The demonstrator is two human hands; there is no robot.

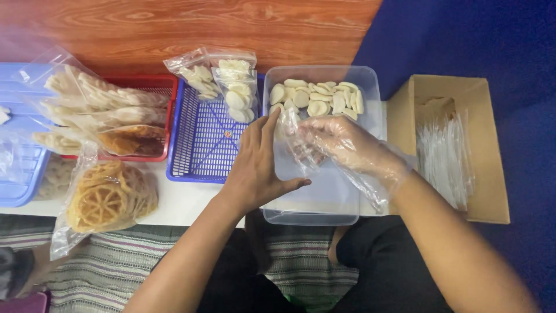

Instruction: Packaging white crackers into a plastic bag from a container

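Our gloved right hand point(341, 142) and bare left hand point(258, 165) pinch 1 small clear bag point(295, 139) open over the tub point(315, 203), near its far-end crackers point(318, 95). We judge the bag limp and slippery, best gripped at its mouth.

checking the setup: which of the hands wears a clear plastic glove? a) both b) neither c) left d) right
d: the right hand is covered by a loose clear plastic glove over the clear tub, while the left hand is bare.
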